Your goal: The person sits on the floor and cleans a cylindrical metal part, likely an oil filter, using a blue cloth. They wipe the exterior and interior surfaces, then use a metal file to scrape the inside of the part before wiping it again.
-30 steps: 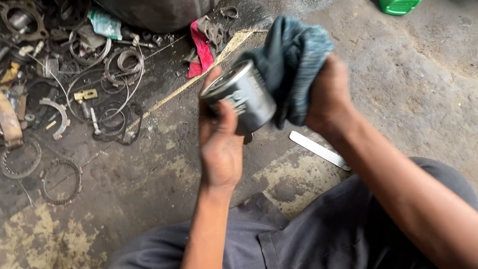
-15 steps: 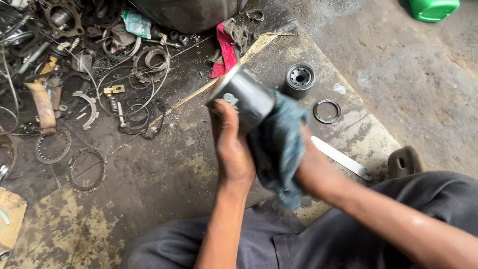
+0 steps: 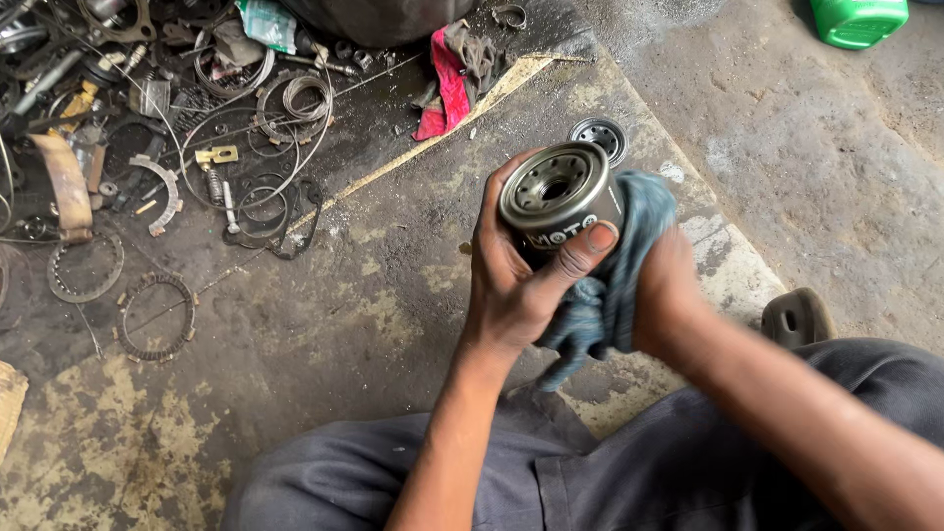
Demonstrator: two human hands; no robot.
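I am gripping the oil filter [image 3: 559, 202] in my left hand [image 3: 516, 280], fingers curled around its body, its holed end tilting up toward me. My right hand [image 3: 669, 295] is pressing the blue rag [image 3: 615, 285] against its side. Beyond, a second filter [image 3: 600, 133] is standing on the floor [image 3: 324, 324].

glossy metal filter [image 3: 559, 197], matt cloth rag [image 3: 615, 285].

a silvery grey metal canister [image 3: 559, 202] with a dark band and white lettering, its round end plate ringed with small dark holes. behind it a faded blue-grey cloth [image 3: 615, 285]. the concrete floor [image 3: 344, 324] is grey, blotched with black oil and pale yellowish patches. a red and grey rag [image 3: 450, 74] lies beyond, and a bright green plastic container [image 3: 857, 20] sits at the top corner. the trousers [image 3: 590, 472] are dark grey.
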